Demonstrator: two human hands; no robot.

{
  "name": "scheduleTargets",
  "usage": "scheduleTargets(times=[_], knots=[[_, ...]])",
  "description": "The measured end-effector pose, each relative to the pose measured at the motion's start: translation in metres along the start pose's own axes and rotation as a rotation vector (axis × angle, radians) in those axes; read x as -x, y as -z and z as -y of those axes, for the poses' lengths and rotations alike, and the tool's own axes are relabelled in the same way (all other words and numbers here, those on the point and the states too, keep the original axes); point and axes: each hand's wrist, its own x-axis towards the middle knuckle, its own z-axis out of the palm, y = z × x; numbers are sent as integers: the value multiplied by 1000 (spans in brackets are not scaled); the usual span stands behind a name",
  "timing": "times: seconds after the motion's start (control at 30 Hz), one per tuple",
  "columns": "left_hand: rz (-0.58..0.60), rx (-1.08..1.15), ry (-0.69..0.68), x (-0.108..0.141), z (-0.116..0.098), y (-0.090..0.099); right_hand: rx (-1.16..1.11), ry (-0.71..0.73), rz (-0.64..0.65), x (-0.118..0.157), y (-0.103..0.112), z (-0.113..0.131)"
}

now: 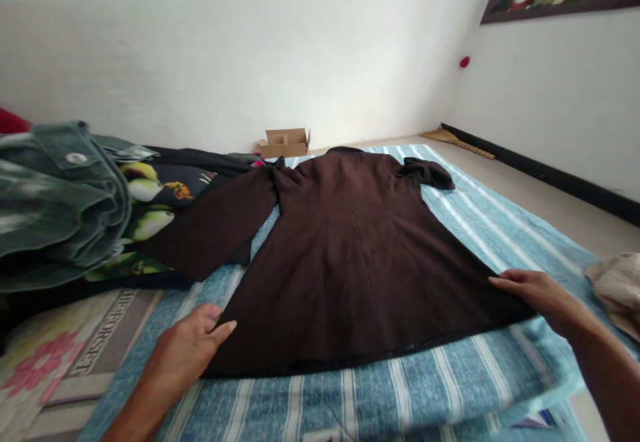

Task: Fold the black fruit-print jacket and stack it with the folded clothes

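Observation:
A dark brown long-sleeved coat (345, 262) lies spread out, collar away from me and hem towards me. Its left sleeve (220, 222) reaches over a pile of clothes, while the right sleeve (430, 173) is bunched near the shoulder. At the hem's left corner, my left hand (187, 345) pinches the fabric between thumb and fingers. My right hand (543, 295) grips the right side edge close to the hem, thumb on top and the other fingers mostly hidden. Beneath the coat is a blue sheet with white stripes (395, 379).
Piled clothes on the left include a grey-green denim garment (60, 202) and a dark fruit-print garment (150, 209). A cardboard box (286, 142) stands by the back wall. Beige cloth (617, 289) lies at the right edge, and a broom (460, 142) rests on the floor.

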Motion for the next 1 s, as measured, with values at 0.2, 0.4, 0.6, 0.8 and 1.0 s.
scheduleTargets(times=[0.2, 0.4, 0.6, 0.8, 1.0], knots=[[-98, -156, -993, 62, -35, -30, 16, 0, -32, 9, 0, 0], [237, -245, -1305, 103, -88, -77, 62, 32, -70, 13, 0, 2], [334, -233, -1322, 92, -96, -98, 317, 193, -550, 32, -8, 0], [487, -27, -1014, 73, -112, -92, 340, 1188, -500, 97, -82, 18], [516, 83, -914, 57, -135, -79, 389, 1420, -86, 126, -150, 33]])
